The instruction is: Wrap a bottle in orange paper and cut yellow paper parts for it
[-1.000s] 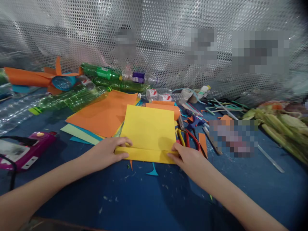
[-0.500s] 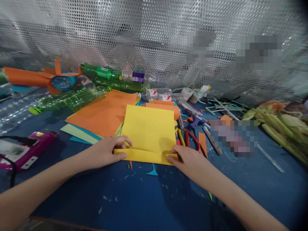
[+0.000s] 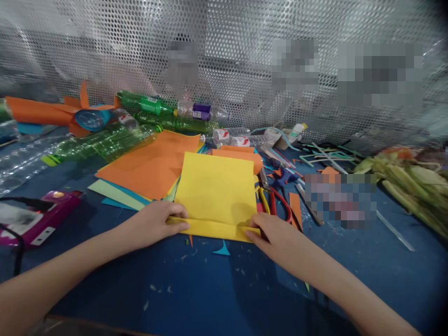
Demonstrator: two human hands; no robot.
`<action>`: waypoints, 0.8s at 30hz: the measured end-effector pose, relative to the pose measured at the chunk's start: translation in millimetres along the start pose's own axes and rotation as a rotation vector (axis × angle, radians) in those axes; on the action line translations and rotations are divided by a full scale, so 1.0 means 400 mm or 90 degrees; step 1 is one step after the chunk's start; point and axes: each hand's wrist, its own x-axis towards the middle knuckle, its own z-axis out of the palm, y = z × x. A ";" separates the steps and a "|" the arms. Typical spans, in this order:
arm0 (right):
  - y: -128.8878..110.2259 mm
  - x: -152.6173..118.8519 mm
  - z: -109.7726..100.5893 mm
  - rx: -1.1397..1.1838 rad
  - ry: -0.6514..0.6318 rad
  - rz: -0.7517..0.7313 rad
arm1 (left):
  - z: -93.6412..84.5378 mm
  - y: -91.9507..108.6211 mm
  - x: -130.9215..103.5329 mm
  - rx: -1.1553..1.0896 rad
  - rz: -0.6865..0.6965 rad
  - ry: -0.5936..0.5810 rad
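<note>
Desk (image 3: 189, 289), blue, w/ small blue scrap (image 3: 221, 249) just nearside of sheet.
Yellow sheet (image 3: 217, 186): front ctr. of desk; near edge turned over in narrow band, approx. full width; remainder, far side, unfolded.
L hand (image 3: 159, 221): thumb & fingers pinching band's L end.
R hand (image 3: 275, 231): same, R end.
Purple device (image 3: 58, 210), w/ cable: far L.
Red-handled tool (image 3: 285, 205): R of sheet.
Orange sheet (image 3: 147, 163), atop others: L.
Green bottles (image 3: 105, 140), straws (image 3: 322, 156): beyond.
Perf. screen (image 3: 238, 46): rear.
</note>
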 end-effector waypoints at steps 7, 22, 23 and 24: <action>-0.007 0.001 -0.004 -0.009 -0.023 0.009 | 0.007 -0.001 0.002 0.038 -0.002 0.018; 0.000 0.004 0.002 0.050 0.002 0.044 | 0.007 0.001 -0.002 0.056 -0.002 0.037; 0.002 0.004 0.003 0.047 0.003 0.042 | 0.007 0.002 -0.003 0.057 -0.002 0.037; 0.004 0.004 0.006 0.045 0.004 0.037 | 0.007 0.003 -0.003 0.058 -0.003 0.036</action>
